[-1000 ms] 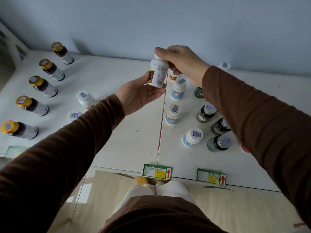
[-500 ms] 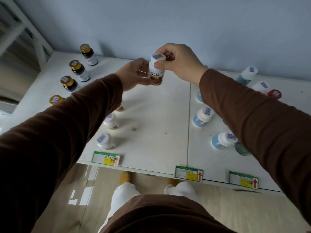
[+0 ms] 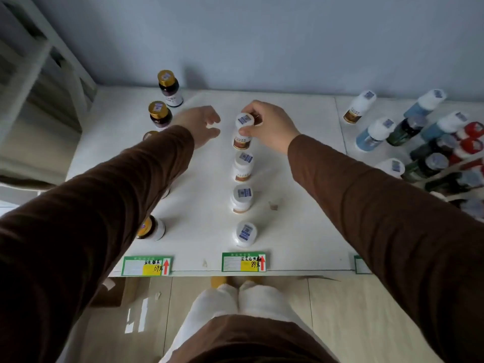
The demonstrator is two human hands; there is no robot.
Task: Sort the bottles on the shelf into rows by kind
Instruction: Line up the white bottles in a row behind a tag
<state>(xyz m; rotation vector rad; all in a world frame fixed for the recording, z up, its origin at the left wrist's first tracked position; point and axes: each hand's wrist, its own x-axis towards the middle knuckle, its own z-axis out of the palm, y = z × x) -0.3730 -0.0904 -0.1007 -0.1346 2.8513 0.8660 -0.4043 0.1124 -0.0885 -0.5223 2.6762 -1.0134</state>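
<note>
My right hand (image 3: 272,127) pinches the cap of a white bottle with a brown label (image 3: 243,132), which stands at the far end of a row of like white bottles (image 3: 243,197) running toward the shelf's front edge. To the left of it my left hand (image 3: 201,125) hovers with loosely curled fingers and holds nothing. A row of gold-capped dark bottles (image 3: 159,113) runs down the left side, partly hidden by my left arm. One more white bottle with a brown label (image 3: 357,107) stands at the back right.
A mixed cluster of blue, dark green and red-capped bottles (image 3: 419,142) crowds the right side. Green price tags (image 3: 243,262) sit on the front edge of the white shelf (image 3: 301,205). The blue wall rises behind; a white frame (image 3: 39,61) stands at the left.
The white bottle came down from between both hands to the far end of the white row. My left hand let go and drew aside. The view shifted left.
</note>
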